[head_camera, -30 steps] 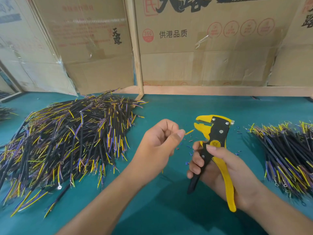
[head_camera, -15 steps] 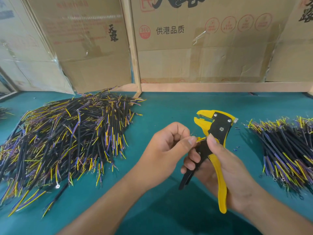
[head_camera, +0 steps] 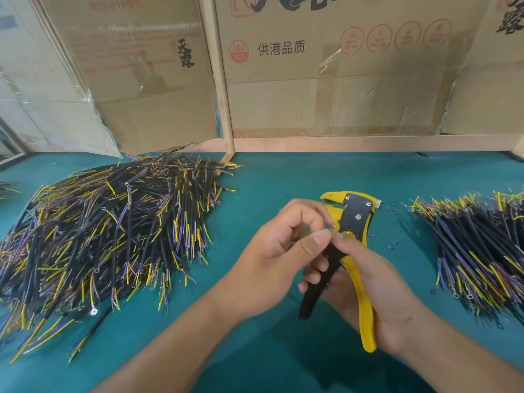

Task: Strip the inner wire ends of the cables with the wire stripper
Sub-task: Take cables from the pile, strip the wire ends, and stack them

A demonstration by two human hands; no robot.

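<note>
My right hand grips the handles of the yellow and black wire stripper, whose jaws point up and to the left over the green table. My left hand is curled, and its thumb tip meets my right thumb beside the stripper's jaws. It pinches a thin cable that my fingers almost wholly hide. A large heap of black cables with yellow and purple inner wires lies to the left. A second, tidier heap of such cables lies to the right.
Small blue scraps of insulation are scattered on the green table right of the stripper. Cardboard boxes and a wooden post stand along the table's back edge. Bare green surface lies between the heaps.
My left hand has moved right, up to the stripper, and the yellow wire tip that showed before is now hidden. The stripper has tilted a little toward me.
</note>
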